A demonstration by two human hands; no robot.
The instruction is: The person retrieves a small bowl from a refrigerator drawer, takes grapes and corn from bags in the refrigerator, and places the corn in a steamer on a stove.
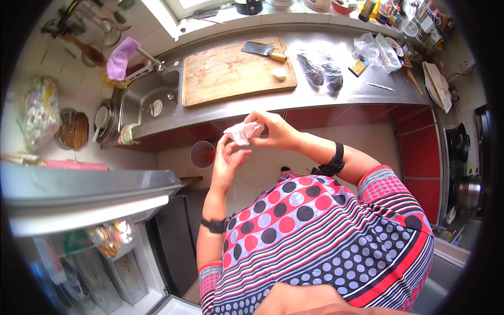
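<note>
A crumpled, pale pink-white thin wrapping, plastic or paper (245,132), is between my two hands, in front of the counter's edge. My right hand (275,130) pinches its right side with the thumb below and the fingers above. At its lower left, the fingers of my left hand (230,159) are against it, and the left thumb points right beneath it. Whether anything lies inside the wrapping is hidden. Beyond my hands, a wooden cutting board (228,75) on the counter bears a cleaver (258,48) and a small white round piece (280,73).
Dark produce in clear plastic (321,73) lies right of the board, near a yellow-and-blue packet (358,66). A steel sink (149,94) is left. An open fridge door (90,189) juts in at lower left. A bin (202,154) stands on the floor.
</note>
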